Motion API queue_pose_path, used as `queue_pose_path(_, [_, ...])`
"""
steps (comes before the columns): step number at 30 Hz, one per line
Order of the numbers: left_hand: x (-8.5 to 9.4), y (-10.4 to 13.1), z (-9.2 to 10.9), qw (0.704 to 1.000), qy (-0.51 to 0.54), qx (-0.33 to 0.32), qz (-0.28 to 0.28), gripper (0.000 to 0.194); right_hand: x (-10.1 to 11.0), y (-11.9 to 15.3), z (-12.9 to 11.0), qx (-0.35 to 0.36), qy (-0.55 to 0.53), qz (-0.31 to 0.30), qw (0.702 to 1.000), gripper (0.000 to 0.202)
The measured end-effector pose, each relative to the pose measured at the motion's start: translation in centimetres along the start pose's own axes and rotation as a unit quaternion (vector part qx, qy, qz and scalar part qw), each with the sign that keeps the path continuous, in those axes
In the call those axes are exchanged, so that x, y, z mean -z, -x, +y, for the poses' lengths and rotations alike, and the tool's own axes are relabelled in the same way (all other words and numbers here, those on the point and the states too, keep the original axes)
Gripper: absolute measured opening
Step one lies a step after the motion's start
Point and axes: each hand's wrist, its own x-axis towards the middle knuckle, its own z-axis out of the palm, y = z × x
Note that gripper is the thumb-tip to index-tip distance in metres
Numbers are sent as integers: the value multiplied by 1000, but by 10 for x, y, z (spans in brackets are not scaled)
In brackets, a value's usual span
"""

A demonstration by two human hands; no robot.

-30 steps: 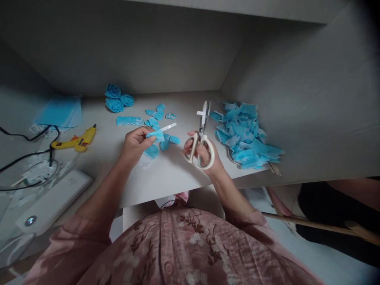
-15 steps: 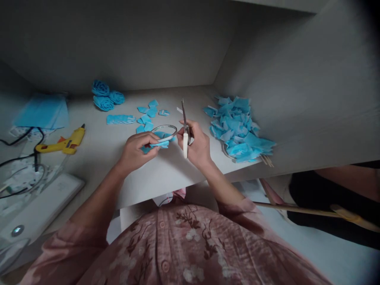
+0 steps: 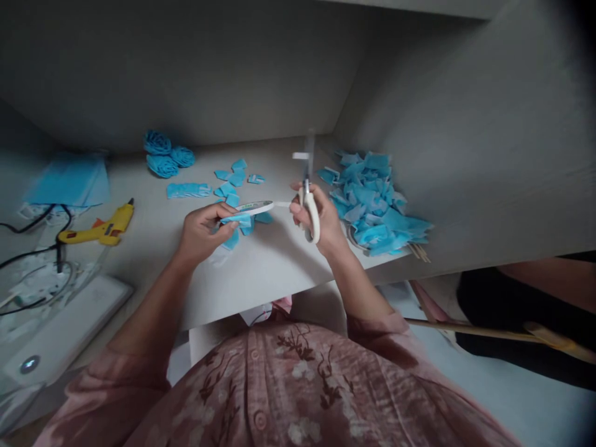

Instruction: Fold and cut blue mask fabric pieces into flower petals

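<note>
My left hand (image 3: 205,234) pinches a thin white tape roll (image 3: 261,207) together with a blue fabric piece (image 3: 243,219). From the roll a short white strip (image 3: 282,203) stretches to the fingers of my right hand (image 3: 321,217). White-handled scissors (image 3: 313,214) are in that same hand, their blades pointing away from me and blurred. A small white bit of tape (image 3: 300,156) sits at the blades. Several cut blue pieces (image 3: 237,179) lie on the table beyond my left hand, with more partly under it.
Three blue rolled flowers (image 3: 162,165) and a folded blue strip (image 3: 189,190) lie at the back left. Left of them are a yellow glue gun (image 3: 114,226), a blue stack (image 3: 69,180) and a white box (image 3: 69,329). A blue scrap heap (image 3: 372,198) lies right.
My right hand has moved right with the scissors, and a tape strip now spans between the hands. The roll has tilted flatter, and my left hand has shifted slightly left.
</note>
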Motion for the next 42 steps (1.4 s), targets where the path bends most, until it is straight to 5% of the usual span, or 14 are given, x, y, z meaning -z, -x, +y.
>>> queue_pose_path(9, [6,-2,-7,995,-13,60,80,20,10,2,10,-54,-171,-82,980,56])
queue_pose_path(15, [8,-1,-14,988,30,98,120,24,-3,33,9,-176,-303,-217,911,81])
queue_pose_path(19, [7,2,-17,984,79,113,114,22,-24,49,23,-221,-362,-294,856,81])
queue_pose_path(42, [2,3,-7,988,119,85,48,24,-42,29,-1,-339,-469,-185,794,88])
